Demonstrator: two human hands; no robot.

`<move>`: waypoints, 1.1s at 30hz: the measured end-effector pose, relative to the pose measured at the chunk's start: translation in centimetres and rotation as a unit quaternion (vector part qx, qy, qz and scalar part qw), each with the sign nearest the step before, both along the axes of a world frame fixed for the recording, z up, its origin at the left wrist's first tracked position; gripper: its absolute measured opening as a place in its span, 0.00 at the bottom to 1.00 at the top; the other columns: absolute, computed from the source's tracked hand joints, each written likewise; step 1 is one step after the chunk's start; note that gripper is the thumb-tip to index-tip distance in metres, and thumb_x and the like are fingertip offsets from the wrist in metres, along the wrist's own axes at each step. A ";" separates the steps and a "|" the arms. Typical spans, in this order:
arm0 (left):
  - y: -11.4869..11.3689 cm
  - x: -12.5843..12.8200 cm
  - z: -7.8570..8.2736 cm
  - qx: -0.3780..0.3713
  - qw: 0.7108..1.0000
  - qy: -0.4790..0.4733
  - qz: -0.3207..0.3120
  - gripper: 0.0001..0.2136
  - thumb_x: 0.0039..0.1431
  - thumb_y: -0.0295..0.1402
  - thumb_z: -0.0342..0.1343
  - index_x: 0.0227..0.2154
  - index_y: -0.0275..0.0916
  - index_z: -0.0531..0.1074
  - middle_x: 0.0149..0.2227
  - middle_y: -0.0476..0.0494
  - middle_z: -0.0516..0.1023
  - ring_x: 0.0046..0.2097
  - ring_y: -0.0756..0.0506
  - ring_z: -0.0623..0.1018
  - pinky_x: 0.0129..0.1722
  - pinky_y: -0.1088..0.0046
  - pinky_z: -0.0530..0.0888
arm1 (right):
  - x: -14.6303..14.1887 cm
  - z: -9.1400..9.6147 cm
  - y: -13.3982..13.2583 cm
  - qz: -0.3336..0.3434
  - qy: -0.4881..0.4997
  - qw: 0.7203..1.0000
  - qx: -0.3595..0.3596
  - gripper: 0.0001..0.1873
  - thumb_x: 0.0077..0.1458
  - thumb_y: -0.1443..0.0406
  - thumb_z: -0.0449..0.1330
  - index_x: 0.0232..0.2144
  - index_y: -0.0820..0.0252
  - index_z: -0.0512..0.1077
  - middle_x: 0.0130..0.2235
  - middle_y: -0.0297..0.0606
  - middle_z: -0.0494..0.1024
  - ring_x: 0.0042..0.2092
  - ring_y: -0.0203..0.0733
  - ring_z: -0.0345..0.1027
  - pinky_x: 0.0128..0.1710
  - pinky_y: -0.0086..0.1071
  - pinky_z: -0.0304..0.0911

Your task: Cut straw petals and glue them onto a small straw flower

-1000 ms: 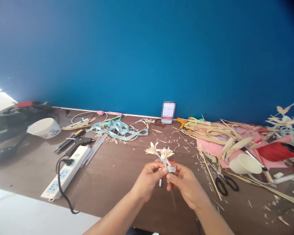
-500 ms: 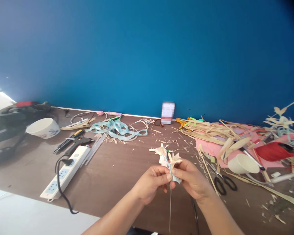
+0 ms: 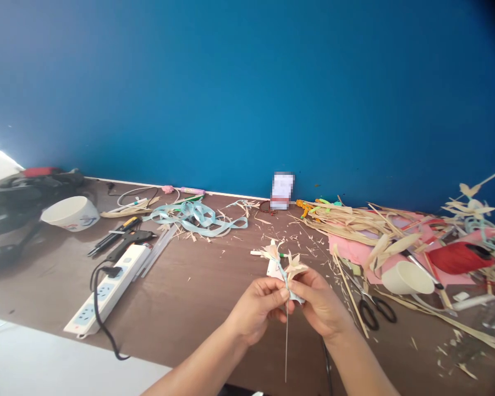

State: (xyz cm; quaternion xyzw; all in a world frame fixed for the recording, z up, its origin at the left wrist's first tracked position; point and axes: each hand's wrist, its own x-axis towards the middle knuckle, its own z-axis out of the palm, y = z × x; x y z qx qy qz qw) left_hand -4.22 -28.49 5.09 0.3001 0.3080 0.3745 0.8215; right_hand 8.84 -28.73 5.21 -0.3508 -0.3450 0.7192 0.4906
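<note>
Two pale cream husk-like flowers [image 3: 294, 265] stand at the top of a thin stem [image 3: 286, 344], with light blue ribbon [image 3: 279, 268] wound along their stalks. My left hand [image 3: 256, 309] pinches the stem below the blooms between thumb and fingers. Close against it, my right hand [image 3: 322, 301] is closed at the same spot, and a pale blue piece of ribbon [image 3: 296, 297] shows under its thumb. The bare stem points down between my wrists. Behind the flowers lie a white piece [image 3: 272, 268] and a white-and-green pen-like stick [image 3: 256, 253].
On the brown table [image 3: 198, 324] are a power strip [image 3: 107, 291], a glue gun [image 3: 130, 242], a paper bowl [image 3: 71, 213] and loose blue ribbon [image 3: 198, 217] at left. Scissors [image 3: 373, 308], a white cup [image 3: 408, 278], dried husks [image 3: 355, 220] and a red spool [image 3: 457, 257] crowd the right.
Both hands stay closed at the stem with almost no movement. The stem's lower end sits slightly higher in view, and the whole scene has shifted a little left.
</note>
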 end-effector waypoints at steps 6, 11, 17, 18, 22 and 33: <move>-0.1 0.2 -0.3 -0.027 0.999 -0.022 0.016 0.09 0.44 0.33 0.61 0.23 0.32 0.70 0.18 0.48 0.71 0.20 0.55 0.71 0.20 0.83 0.67 | 0.1 -0.4 0.0 -0.036 0.006 0.999 -0.009 0.08 0.42 0.66 0.64 0.26 0.59 0.68 0.23 0.27 0.68 0.20 0.28 0.60 0.19 0.23 0.52; -0.3 0.3 0.1 -0.043 0.999 -0.018 0.017 0.10 0.43 0.34 0.61 0.22 0.32 0.69 0.18 0.49 0.71 0.19 0.54 0.73 0.18 0.84 0.66 | 0.2 -0.4 0.0 -0.062 -0.001 0.998 -0.015 0.08 0.40 0.67 0.66 0.24 0.58 0.69 0.24 0.27 0.67 0.24 0.28 0.57 0.21 0.22 0.52; -0.4 0.4 0.4 -0.052 0.998 -0.016 0.027 0.10 0.44 0.34 0.61 0.22 0.32 0.68 0.19 0.49 0.71 0.19 0.54 0.73 0.19 0.84 0.67 | 0.3 -0.4 0.0 -0.071 -0.029 0.997 0.023 0.07 0.42 0.66 0.65 0.24 0.57 0.69 0.25 0.27 0.65 0.25 0.29 0.56 0.23 0.22 0.52; -0.4 0.4 0.4 -0.054 0.998 -0.017 0.029 0.10 0.44 0.33 0.61 0.22 0.32 0.68 0.19 0.49 0.71 0.19 0.54 0.73 0.19 0.84 0.67 | 0.3 -0.4 0.0 -0.072 -0.039 0.996 0.034 0.07 0.42 0.66 0.64 0.24 0.57 0.68 0.26 0.27 0.65 0.26 0.29 0.56 0.24 0.23 0.52; -0.6 0.4 0.3 -0.060 0.998 -0.019 0.031 0.09 0.45 0.33 0.60 0.22 0.32 0.68 0.19 0.49 0.71 0.20 0.54 0.73 0.19 0.84 0.67 | 0.5 -0.3 0.1 -0.077 -0.107 0.987 0.090 0.06 0.44 0.67 0.63 0.25 0.57 0.68 0.28 0.28 0.67 0.30 0.32 0.60 0.30 0.26 0.56; -0.6 0.2 0.3 -0.062 0.997 0.021 0.033 0.11 0.42 0.35 0.62 0.22 0.32 0.67 0.19 0.49 0.71 0.19 0.53 0.72 0.20 0.82 0.67 | 1.2 0.8 -0.1 -0.056 -0.275 0.939 0.199 0.03 0.45 0.69 0.60 0.24 0.57 0.71 0.28 0.33 0.70 0.32 0.38 0.63 0.32 0.31 0.58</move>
